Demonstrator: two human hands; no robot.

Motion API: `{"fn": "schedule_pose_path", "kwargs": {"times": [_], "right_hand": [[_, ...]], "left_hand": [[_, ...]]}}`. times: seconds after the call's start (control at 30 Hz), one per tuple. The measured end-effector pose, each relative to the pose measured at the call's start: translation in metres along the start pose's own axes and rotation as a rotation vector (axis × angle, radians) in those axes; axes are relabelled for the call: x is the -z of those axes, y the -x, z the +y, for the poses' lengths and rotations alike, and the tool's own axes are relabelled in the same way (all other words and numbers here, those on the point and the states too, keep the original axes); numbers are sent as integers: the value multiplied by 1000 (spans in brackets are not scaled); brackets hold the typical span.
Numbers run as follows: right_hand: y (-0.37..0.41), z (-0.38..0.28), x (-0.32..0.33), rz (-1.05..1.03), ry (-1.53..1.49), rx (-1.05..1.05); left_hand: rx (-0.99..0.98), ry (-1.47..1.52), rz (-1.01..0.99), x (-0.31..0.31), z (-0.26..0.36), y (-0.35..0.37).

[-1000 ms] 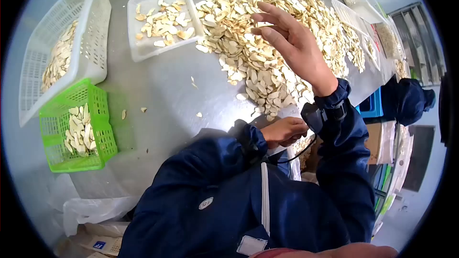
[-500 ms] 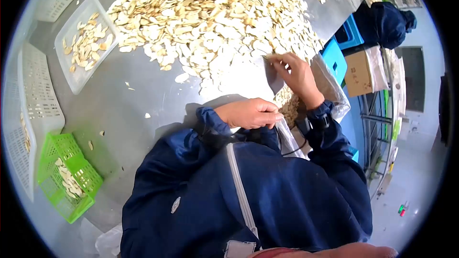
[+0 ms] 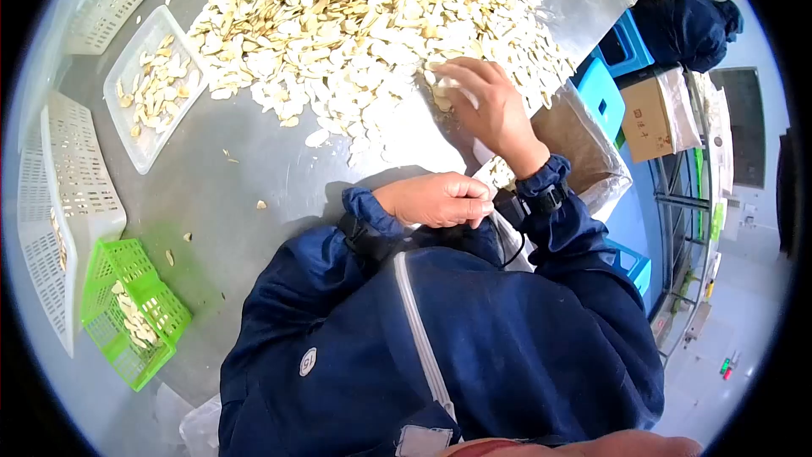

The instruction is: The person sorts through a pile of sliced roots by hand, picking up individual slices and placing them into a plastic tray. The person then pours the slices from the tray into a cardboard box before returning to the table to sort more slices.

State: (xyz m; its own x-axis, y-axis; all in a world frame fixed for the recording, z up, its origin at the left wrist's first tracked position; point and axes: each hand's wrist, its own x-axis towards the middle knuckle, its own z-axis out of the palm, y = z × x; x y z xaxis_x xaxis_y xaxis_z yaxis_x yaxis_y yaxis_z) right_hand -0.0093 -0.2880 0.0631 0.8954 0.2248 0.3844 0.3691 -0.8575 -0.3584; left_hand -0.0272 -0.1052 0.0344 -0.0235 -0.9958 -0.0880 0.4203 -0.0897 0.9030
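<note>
One hand point(image 3: 486, 110), the right, has shifted leftward over slices point(image 3: 338, 42).

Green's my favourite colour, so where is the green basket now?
In the head view, the green basket is at the lower left, just beside the nearer white basket.

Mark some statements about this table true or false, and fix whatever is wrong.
1. The right hand is at the near edge of the pile of pale slices. True.
2. The green basket holds some slices. True.
3. The pile of pale slices lies inside the green basket. False: it lies loose on the grey table.
4. A shallow tray with slices stands left of the pile in the picture. True.
5. Both hands are at the pile. False: the left hand is apart from it, fingers at a plastic bag's edge.
</note>
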Motion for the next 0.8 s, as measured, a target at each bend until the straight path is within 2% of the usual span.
{"fn": "schedule_pose_path", "kwargs": {"times": [0.1, 0.2, 0.27, 0.33, 0.5, 0.53, 0.63, 0.7, 0.73, 0.77, 0.8], "right_hand": [[-15, -22, -9, -147, -145, 186], [-27, -31, -23, -169, -137, 272], [-29, -25, -30, -181, -99, 323], [-26, -23, -27, -197, -86, 290], [-14, -19, -29, -152, -14, 221], [-14, -17, -27, -115, -34, 146], [-14, -9, -11, -19, -113, -135], [-13, 1, 13, -136, -215, -302], [-13, -2, 32, -271, -257, -357], [-7, 4, 39, -351, -503, -337], [-4, 3, 40, -325, -593, -281]], "left_hand": [[13, -22, -25, -1, -6, -1], [85, -1, -24, 3, -3, 5], [15, -13, 7, 5, -3, 6], [-39, -21, 25, 6, -8, 5], [-7, 74, 28, 6, -10, 3], [-10, 81, 48, 5, -9, 4], [-91, 419, 161, 4, -4, 7], [-65, 697, 316, 6, -3, 4], [-109, 777, 352, 6, 3, 7], [-151, 856, 387, 7, 7, 8], [-175, 879, 377, 9, 6, 8]]}}
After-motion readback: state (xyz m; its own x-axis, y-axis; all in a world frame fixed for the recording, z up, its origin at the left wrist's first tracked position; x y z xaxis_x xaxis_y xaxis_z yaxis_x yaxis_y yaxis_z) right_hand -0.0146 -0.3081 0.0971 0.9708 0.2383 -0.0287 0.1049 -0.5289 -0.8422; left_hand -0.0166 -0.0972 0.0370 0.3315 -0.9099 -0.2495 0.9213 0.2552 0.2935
